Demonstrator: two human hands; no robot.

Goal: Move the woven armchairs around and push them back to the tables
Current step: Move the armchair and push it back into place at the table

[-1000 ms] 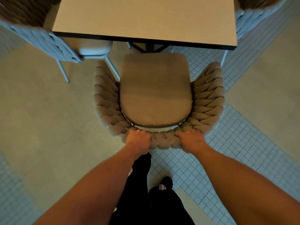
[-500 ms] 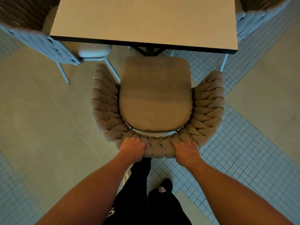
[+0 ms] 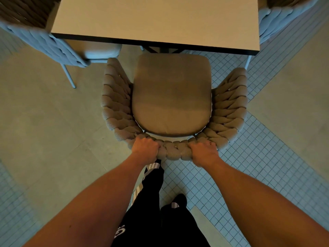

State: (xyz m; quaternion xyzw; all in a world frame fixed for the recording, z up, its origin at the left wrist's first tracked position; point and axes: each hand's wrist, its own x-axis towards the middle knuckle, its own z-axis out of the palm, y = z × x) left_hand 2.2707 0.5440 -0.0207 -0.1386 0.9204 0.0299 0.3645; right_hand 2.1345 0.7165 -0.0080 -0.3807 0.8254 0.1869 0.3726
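The woven armchair (image 3: 171, 97) sits just ahead of the fingers, its seat front at the counter (image 3: 156, 18) edge. Left hand (image 3: 145, 148) and right hand (image 3: 204, 151) clamp its backrest. Pushing in is underway; next needs a straight forward shove.
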